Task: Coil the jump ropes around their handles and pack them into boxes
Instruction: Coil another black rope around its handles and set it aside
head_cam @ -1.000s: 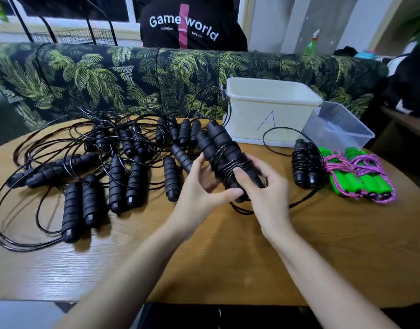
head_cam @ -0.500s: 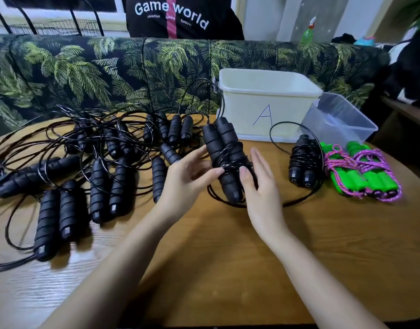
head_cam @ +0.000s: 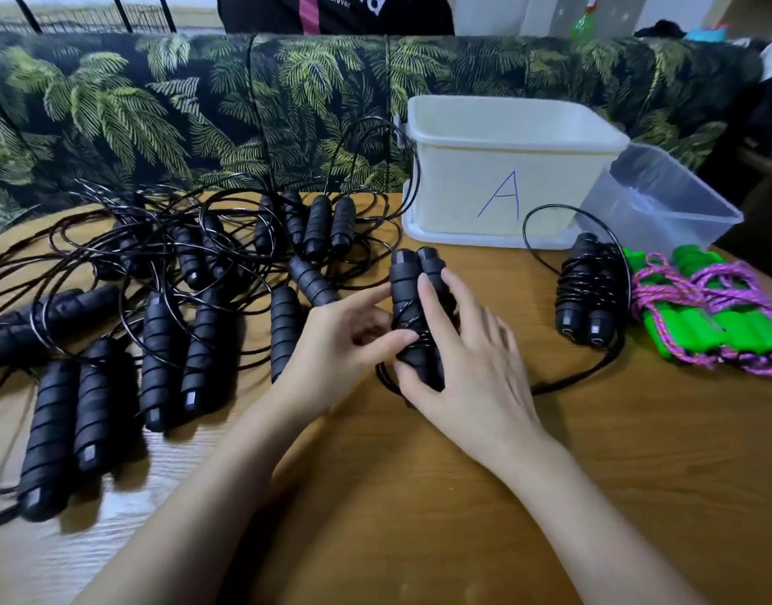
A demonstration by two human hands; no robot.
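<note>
Right hand [head_cam: 471, 355] grasps the black handle pair [head_cam: 408, 277] before the white box [head_cam: 506, 124], half covering it; left hand [head_cam: 336, 342] touches the cord [head_cam: 408, 318], grip unclear.

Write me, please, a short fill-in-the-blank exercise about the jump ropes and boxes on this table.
1. The white box bears the hand-written letter ____.
2. The left hand and the right hand together hold a ____ jump rope.
3. The pink cord is coiled round handles coloured ____.
4. From the person's seat, the clear box stands on the white box's ____ side.

Missing words: A; black; green; right.
</note>
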